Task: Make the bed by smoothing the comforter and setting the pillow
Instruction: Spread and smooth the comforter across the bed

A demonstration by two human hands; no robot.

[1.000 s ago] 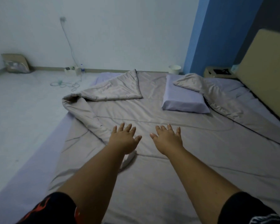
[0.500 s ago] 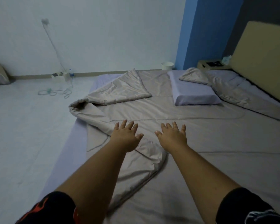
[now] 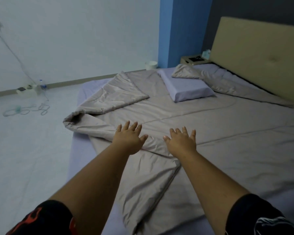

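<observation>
A grey-brown comforter (image 3: 227,133) lies spread over the bed, its left side folded back on itself in a long rumpled flap (image 3: 109,99). A lavender pillow (image 3: 187,89) rests on the comforter near the far end, with a comforter corner draped over its top. My left hand (image 3: 128,138) and my right hand (image 3: 181,141) are stretched out side by side, palms down, fingers spread, over the folded edge at the bed's left side. Neither hand holds anything.
A beige headboard (image 3: 258,55) stands at the right. The lavender sheet (image 3: 80,150) shows along the bed's left edge. On the floor are a power strip (image 3: 26,91), coiled cables (image 3: 27,110) and a white bin (image 3: 150,65). A nightstand (image 3: 193,59) sits by the blue wall.
The view has swung left and pulled back, showing more of the folded flap below my hands. Both hands stay open and spread over the comforter.
</observation>
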